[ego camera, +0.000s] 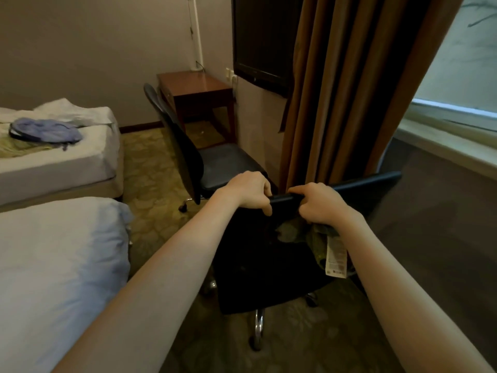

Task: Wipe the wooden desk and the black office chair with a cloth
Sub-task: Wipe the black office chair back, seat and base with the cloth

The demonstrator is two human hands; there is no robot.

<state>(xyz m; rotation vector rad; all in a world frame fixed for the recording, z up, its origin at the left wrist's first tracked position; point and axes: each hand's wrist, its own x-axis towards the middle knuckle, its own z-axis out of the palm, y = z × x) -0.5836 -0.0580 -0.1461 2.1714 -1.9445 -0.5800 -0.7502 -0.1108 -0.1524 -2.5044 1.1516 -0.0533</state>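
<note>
Chair (269,265), black: backrest top edge runs left-right. Left hand (252,191) and right hand (320,204) both clench it. Cloth (316,242) hangs from the right grip. Desk (196,87) stands well beyond the chair.

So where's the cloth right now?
In the head view, right of centre: the cloth hangs from the right hand, which also grips the top of the near black chair; its white label dangles below.

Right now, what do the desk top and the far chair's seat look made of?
Desk: dark reddish wood, probably varnished; its top reflects light. Far chair's seat: black, likely leather or vinyl, judging by the smooth dull sheen; which one is unclear.
</note>
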